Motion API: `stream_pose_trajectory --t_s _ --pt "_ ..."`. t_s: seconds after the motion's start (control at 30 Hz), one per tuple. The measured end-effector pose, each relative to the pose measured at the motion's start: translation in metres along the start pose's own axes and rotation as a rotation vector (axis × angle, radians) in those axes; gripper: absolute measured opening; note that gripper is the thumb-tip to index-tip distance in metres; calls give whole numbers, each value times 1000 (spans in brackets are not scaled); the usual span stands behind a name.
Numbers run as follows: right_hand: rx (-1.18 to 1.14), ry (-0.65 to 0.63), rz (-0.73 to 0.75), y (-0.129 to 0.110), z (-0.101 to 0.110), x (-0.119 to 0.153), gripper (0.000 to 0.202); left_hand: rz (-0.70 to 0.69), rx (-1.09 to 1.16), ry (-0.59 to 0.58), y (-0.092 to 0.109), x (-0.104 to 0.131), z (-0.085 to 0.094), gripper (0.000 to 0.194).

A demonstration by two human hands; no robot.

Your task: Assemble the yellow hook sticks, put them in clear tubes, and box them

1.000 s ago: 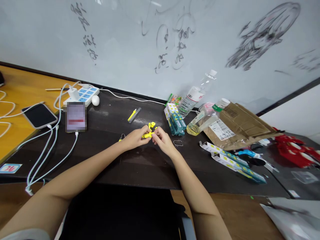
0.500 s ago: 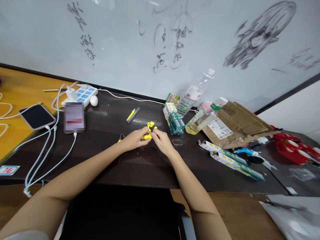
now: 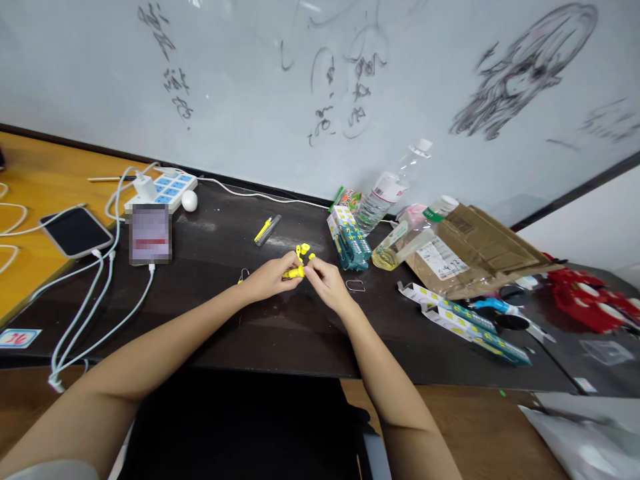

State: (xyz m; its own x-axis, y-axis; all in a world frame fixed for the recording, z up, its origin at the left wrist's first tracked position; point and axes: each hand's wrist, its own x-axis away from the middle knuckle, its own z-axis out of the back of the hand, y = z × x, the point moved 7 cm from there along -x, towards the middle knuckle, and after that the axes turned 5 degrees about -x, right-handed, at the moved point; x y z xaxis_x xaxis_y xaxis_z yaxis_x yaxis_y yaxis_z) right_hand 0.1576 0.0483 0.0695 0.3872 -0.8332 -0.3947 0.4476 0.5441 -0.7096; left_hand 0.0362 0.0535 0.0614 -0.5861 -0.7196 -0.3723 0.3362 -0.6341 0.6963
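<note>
Over the middle of the dark desk, both hands meet at a small yellow plastic piece (image 3: 294,273). My left hand (image 3: 273,279) is closed around it, thumb and fingers pinching it from the left. My right hand (image 3: 325,283) is closed too, its fingertips at the right end of the piece, partly hiding it. Just behind the fingers are more small yellow plastic parts (image 3: 305,249). A bent metal loop (image 3: 355,286) lies right of my right hand, and another metal loop (image 3: 244,274) shows behind my left wrist. Farther back lies a slim yellow piece with a clear-grey sleeve (image 3: 268,230).
Teal-and-white boxes (image 3: 349,238) stand behind my right hand, near a clear water bottle (image 3: 385,193) and a bottle of yellowish liquid (image 3: 413,233). Opened cartons (image 3: 465,323) and a brown parcel (image 3: 465,247) lie right. Left are a phone (image 3: 77,232), cables and a power strip (image 3: 173,189).
The view has shifted very slightly. My right fingertips have moved a little at the end of the yellow piece; both hands stay in place.
</note>
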Motion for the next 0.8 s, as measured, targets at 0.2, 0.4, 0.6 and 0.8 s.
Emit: stream_pose_trajectory --t_s 0.2,0.4,0.6,0.8 --pt "-25 -66 32 -11 0 3 15 -12 33 11 2 1 0 15" --pt "176 -26 26 -7 -6 1 33 -14 -76 2 1 3 -5 14" --pt "252 57 96 -13 -2 4 29 5 16 2 2 3 -2 15" --pt "228 -7 141 -16 -3 6 16 16 191 21 -4 3 4 22"
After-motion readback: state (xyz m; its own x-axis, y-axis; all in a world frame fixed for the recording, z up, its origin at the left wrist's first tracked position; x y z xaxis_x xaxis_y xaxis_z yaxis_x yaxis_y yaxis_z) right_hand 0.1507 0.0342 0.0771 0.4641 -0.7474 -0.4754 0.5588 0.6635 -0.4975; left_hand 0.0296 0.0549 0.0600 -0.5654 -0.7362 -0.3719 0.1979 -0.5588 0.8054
